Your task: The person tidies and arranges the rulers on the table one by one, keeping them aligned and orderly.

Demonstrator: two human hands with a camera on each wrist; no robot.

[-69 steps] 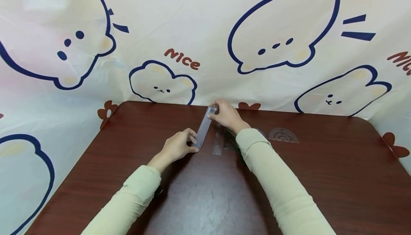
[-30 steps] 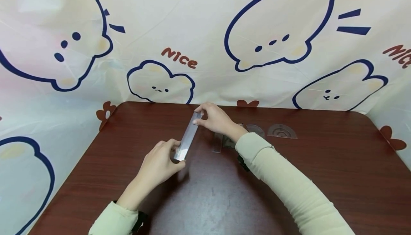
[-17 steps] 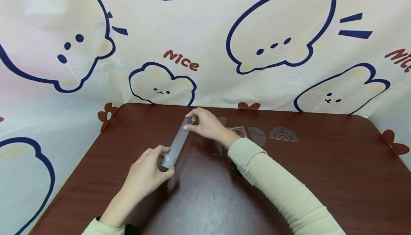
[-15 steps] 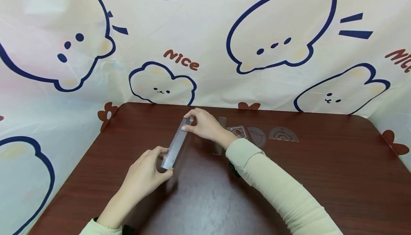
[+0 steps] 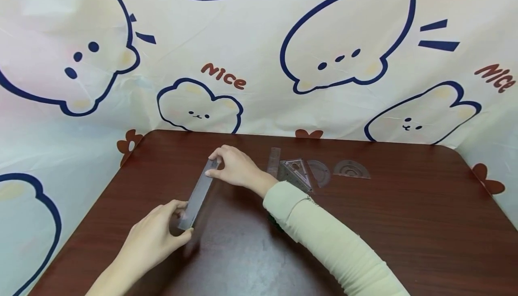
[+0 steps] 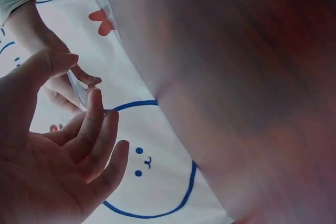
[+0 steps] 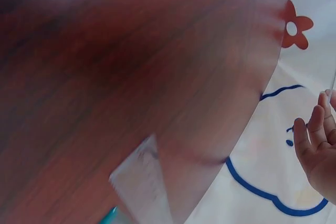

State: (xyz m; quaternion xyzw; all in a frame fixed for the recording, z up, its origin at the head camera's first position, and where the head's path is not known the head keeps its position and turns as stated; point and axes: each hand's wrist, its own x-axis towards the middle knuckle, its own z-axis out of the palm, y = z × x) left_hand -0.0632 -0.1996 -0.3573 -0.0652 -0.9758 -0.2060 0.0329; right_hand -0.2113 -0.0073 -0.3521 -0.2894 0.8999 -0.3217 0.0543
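Observation:
A long clear plastic ruler is held slantwise over the left half of the table, raised above its shadow. My right hand pinches the far end between thumb and fingers. At the near end, my left hand has it between thumb and fingertips. The left wrist view shows the ruler edge-on, with my left palm turned toward the camera and its lower fingers loosely bent.
Right of my right hand lie another clear ruler, clear set squares, and two protractors. My right sleeve crosses before them. A patterned curtain borders the brown table.
Both hands have carried the ruler left and toward me, from near the back edge. My right arm has moved off the set squares and a protractor, which now show.

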